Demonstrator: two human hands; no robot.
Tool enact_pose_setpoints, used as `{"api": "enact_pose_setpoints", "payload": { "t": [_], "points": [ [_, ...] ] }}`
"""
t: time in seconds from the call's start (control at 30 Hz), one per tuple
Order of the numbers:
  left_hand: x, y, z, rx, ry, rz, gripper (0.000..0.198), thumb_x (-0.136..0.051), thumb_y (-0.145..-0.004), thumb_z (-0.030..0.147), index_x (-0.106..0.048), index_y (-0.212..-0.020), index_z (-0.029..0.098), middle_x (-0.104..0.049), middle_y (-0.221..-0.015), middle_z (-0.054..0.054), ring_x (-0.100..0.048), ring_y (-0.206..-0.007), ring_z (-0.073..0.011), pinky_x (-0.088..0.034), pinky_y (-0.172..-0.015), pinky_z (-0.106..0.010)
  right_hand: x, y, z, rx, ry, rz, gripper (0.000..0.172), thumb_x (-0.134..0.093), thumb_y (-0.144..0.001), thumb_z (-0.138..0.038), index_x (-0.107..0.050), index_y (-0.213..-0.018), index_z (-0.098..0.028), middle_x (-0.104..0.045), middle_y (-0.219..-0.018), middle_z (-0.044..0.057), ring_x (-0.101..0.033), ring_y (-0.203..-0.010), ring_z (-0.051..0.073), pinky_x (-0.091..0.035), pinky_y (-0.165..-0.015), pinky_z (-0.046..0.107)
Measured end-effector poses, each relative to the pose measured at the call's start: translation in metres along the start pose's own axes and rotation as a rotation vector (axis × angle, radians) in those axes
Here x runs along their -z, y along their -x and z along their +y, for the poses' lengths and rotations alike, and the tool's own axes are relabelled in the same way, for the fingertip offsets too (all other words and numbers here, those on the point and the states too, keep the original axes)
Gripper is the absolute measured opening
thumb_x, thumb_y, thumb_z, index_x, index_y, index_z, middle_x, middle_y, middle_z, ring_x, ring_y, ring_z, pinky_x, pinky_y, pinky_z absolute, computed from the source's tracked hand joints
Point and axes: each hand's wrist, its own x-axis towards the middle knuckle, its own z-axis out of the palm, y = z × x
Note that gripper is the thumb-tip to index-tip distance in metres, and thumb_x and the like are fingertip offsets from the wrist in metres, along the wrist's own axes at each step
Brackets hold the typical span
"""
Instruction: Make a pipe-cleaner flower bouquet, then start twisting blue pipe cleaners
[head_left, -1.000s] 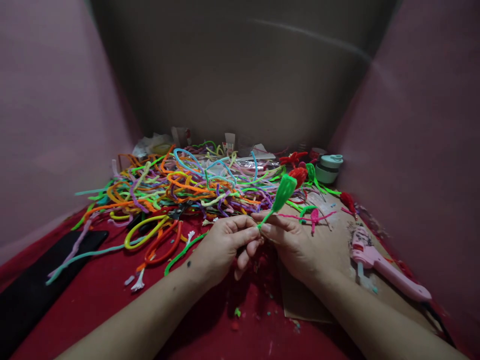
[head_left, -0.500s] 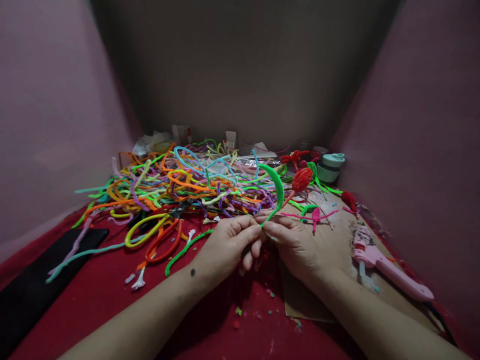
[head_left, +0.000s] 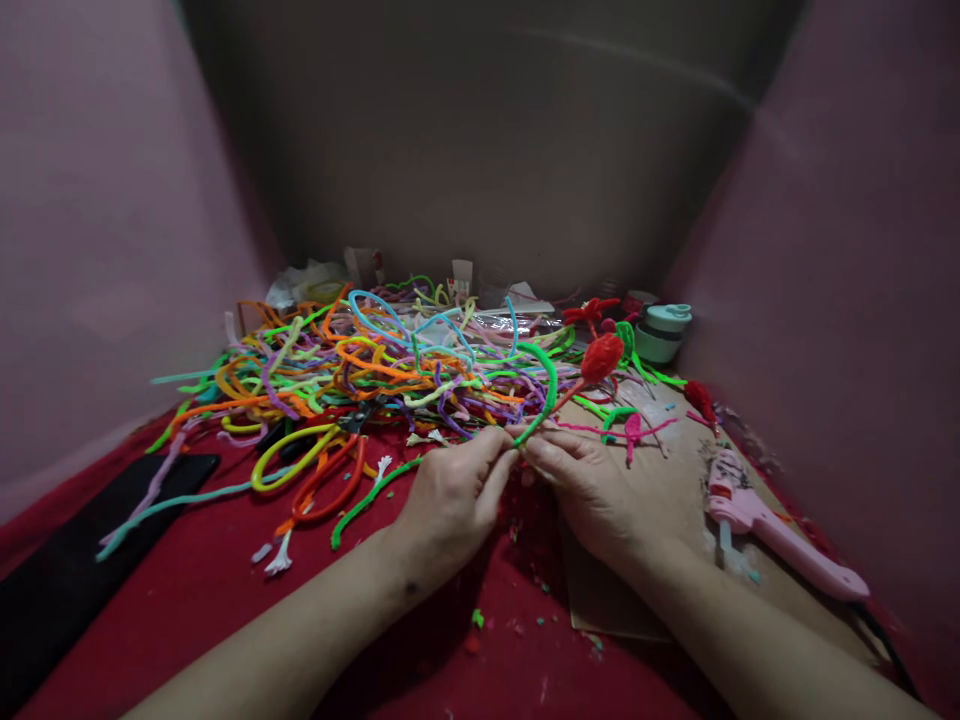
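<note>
Leaf, fuzzy green and bent into a narrow hook, rises just beside the left edge of the card; I have its base pinched by the fingers of my left hand and right hand. The plump red bud leans toward the card's far end, its stem running behind the leaf; I cannot tell how that is gripped. Near the card's far edge sits a lidded tub, contents hidden from me.

The bright green fuzzy pipe-cleaner leaf has turned from broad face to narrow edge, its tip now curling toward the left edge of the bench, uncovering the red fuzzy oval bud. The left hand has rolled over, hiding its lower fingers.
</note>
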Motion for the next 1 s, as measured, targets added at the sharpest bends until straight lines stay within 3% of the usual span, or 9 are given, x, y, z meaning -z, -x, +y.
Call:
{"api": "enact_pose_setpoints", "payload": {
  "t": [0.23, 0.33, 0.57, 0.83, 0.93, 1.0],
  "points": [
    [0.011, -0.009, 0.012, 0.466, 0.629, -0.159, 0.021, -0.047, -0.084, 0.029, -0.053, -0.068, 0.017, -0.047, -0.049, 0.006, -0.041, -0.039, -0.0055, -0.034, -0.041, -0.017, 0.004, -0.004, 0.004, -0.031, -0.031, -0.057, 0.014, -0.063, -0.074, -0.026, -0.072, -0.082, -0.019, -0.065, -0.069, 0.002, -0.052, -0.066, 0.015, -0.041, -0.068, 0.028],
    [0.009, -0.01, 0.012, 0.591, 0.863, -0.204, 0.021, -0.051, -0.082, 0.03, -0.051, -0.067, 0.015, -0.047, -0.048, 0.006, -0.039, -0.035, -0.0038, -0.031, -0.037, -0.015, 0.005, -0.005, 0.004, -0.042, -0.074, -0.063, 0.02, -0.065, -0.071, -0.026, -0.071, -0.088, -0.019, -0.067, -0.074, 0.003, -0.056, -0.07, 0.016, -0.043, -0.073, 0.031],
    [0.006, -0.01, 0.009, 0.6, 1.225, -0.262, 0.017, -0.052, -0.083, 0.026, -0.054, -0.072, 0.014, -0.044, -0.049, 0.007, -0.034, -0.032, -0.0021, -0.043, -0.035, -0.017, 0.006, -0.006, 0.007, -0.111, -0.182, -0.088, 0.028, -0.064, -0.073, -0.022, -0.067, -0.1, -0.019, -0.067, -0.073, 0.001, -0.057, -0.064, 0.012, -0.044, -0.07, 0.028],
    [0.004, -0.009, 0.005, 0.64, 1.546, -0.402, 0.012, -0.051, -0.083, 0.022, -0.056, -0.078, 0.013, -0.042, -0.049, 0.008, -0.028, -0.03, -0.0008, -0.042, -0.03, -0.017, 0.001, 0.0, 0.002, -0.024, -0.16, -0.107, 0.017, -0.064, -0.074, -0.025, -0.069, -0.09, -0.019, -0.06, -0.064, -0.001, -0.056, -0.067, 0.014, -0.042, -0.079, 0.032],
    [0.004, -0.01, 0.005, 0.647, 1.486, -0.422, 0.014, -0.051, -0.083, 0.026, -0.056, -0.078, 0.014, -0.044, -0.049, 0.007, -0.034, -0.03, -0.0023, -0.044, -0.034, -0.019, 0.0, 0.001, 0.0, -0.057, -0.185, -0.076, 0.018, -0.064, -0.073, -0.025, -0.069, -0.089, -0.019, -0.061, -0.065, 0.0, -0.057, -0.066, 0.015, -0.043, -0.075, 0.033],
    [0.005, -0.011, 0.008, 0.649, 1.29, -0.394, 0.022, -0.051, -0.083, 0.031, -0.056, -0.073, 0.013, -0.05, -0.049, 0.005, -0.044, -0.033, -0.0048, -0.043, -0.039, -0.019, -0.001, 0.0, 0.001, -0.066, -0.202, -0.065, 0.021, -0.063, -0.074, -0.026, -0.068, -0.094, -0.02, -0.061, -0.063, 0.0, -0.056, -0.059, 0.015, -0.044, -0.065, 0.031]
  ]
}}
